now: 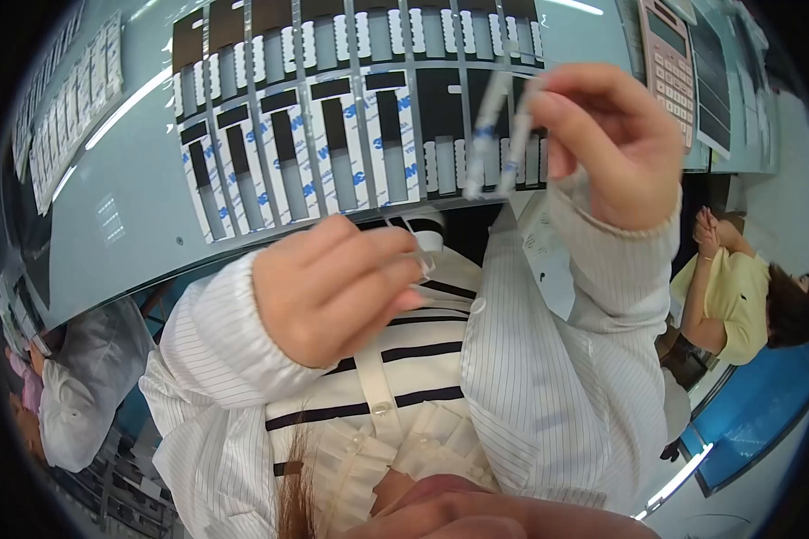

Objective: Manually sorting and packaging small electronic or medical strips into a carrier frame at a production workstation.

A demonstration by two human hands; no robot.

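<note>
My right hand point(613, 135) is raised over the right part of the workbench, thumb and fingers pinching a narrow white adhesive frame point(515, 135) with blue print. The frame hangs down, blurred by motion. At the bench's near edge, my left hand point(337, 283) is closed, its fingers curled around something small and thin that I cannot make out. Beneath and beyond both hands lie rows of black rectangular panels point(440, 99) with cut-out windows. Several in the near row carry white adhesive frames point(394, 162) with blue print; others have white wavy-edged strips beside their windows.
A pink calculator point(667, 67) lies at the right of the bench point(117, 247). Sheets of white strips point(79, 108) are at the far left. One person in yellow point(728, 305) sits at the right, another in a white garment point(94, 386) at the left.
</note>
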